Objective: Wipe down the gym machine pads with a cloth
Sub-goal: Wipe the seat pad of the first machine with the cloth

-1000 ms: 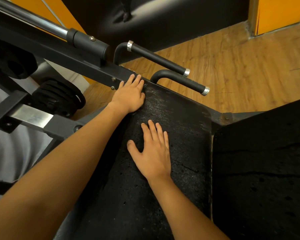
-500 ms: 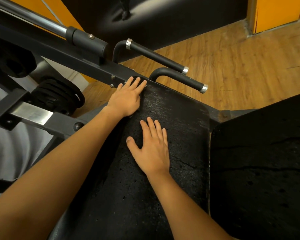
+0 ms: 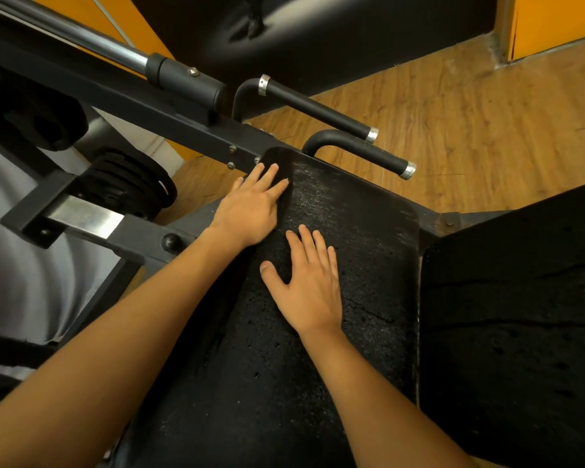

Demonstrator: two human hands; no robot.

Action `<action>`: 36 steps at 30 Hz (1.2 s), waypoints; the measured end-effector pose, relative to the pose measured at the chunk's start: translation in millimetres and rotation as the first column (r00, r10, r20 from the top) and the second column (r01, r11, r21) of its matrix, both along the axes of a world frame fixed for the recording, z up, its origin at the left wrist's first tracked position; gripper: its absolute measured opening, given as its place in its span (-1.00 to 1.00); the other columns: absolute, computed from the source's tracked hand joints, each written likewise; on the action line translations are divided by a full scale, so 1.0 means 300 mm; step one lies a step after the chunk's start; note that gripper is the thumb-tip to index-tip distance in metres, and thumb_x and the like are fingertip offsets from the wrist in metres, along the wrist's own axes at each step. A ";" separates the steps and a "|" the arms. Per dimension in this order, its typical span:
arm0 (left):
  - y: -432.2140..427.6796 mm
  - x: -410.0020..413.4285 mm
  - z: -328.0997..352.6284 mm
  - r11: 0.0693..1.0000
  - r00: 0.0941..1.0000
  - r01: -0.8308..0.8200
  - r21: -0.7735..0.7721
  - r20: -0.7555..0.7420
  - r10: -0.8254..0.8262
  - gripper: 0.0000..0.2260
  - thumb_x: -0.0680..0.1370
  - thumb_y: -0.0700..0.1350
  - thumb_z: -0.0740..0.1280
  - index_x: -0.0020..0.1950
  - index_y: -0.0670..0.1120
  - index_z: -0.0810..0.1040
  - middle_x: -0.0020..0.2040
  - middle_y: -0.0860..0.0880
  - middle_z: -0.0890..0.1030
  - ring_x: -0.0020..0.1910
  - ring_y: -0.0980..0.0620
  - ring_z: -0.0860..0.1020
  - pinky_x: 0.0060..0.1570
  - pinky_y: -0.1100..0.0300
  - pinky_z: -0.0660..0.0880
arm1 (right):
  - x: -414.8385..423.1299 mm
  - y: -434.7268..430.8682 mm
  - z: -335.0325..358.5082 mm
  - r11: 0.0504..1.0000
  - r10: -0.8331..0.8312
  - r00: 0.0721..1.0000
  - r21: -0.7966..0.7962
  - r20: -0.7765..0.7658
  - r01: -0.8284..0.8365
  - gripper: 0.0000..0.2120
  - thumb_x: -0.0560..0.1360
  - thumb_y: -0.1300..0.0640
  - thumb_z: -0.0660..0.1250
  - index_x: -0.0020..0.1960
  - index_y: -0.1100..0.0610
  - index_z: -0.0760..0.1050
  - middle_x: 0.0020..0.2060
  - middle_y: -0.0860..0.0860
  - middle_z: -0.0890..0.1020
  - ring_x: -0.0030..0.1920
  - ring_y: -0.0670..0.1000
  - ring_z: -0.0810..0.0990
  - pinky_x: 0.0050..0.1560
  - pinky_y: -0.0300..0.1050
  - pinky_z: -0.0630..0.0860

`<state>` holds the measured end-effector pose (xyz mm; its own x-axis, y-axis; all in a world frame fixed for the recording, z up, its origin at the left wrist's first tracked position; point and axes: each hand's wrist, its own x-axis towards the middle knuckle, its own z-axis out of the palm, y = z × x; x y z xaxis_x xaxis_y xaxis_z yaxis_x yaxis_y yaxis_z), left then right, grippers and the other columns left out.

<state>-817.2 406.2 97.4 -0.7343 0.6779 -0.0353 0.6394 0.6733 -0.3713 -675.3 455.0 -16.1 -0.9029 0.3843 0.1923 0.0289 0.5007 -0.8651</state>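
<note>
My left hand [image 3: 250, 207] lies flat, fingers straight, on the far left corner of the black pad [image 3: 368, 248]. My right hand [image 3: 306, 288] lies flat near the pad's centre, fingers spread; a second pad [image 3: 514, 315] sits just beside its right edge.

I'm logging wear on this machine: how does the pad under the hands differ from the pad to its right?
The middle pad has the left hand and right hand flat on it; the right pad is untouched. The middle pad shows one short crack; the right pad has long cracks across it. The middle pad catches light near its top; the right pad lies darker. Both are black and pitted.
</note>
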 end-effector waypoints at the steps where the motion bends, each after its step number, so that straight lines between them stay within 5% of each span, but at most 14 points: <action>1: 0.002 -0.001 0.000 1.000 1.000 -0.003 0.001 0.002 0.003 -0.50 0.70 -0.09 0.11 0.66 -0.01 0.14 0.67 -0.11 0.01 0.65 -0.14 -0.07 0.57 -0.16 0.01 | 0.000 0.001 0.000 1.000 -0.002 1.000 0.001 -0.002 0.002 -0.30 0.62 -0.33 0.08 0.65 -0.03 0.10 0.66 -0.07 0.02 0.65 -0.06 -0.18 0.62 0.03 -0.26; 17: -0.027 0.023 0.019 0.999 0.998 0.036 -0.032 0.047 -0.034 -0.50 0.71 -0.09 0.10 0.66 -0.01 0.12 0.68 -0.09 -0.01 0.65 -0.14 -0.10 0.57 -0.16 -0.02 | 0.001 0.001 -0.005 1.000 0.005 1.000 0.010 0.009 -0.005 -0.31 0.63 -0.33 0.08 0.66 -0.03 0.10 0.66 -0.06 0.02 0.65 -0.05 -0.16 0.63 0.05 -0.23; 36: -0.068 0.049 0.025 0.993 0.995 0.085 -0.081 0.063 -0.080 -0.50 0.71 -0.08 0.10 0.66 -0.01 0.13 0.68 -0.07 -0.01 0.65 -0.13 -0.11 0.57 -0.16 -0.05 | 0.002 0.003 -0.011 0.999 0.018 0.999 0.036 0.031 -0.019 -0.46 0.71 -0.09 0.00 0.67 -0.04 0.06 0.66 -0.08 0.01 0.65 -0.05 -0.17 0.64 0.04 -0.21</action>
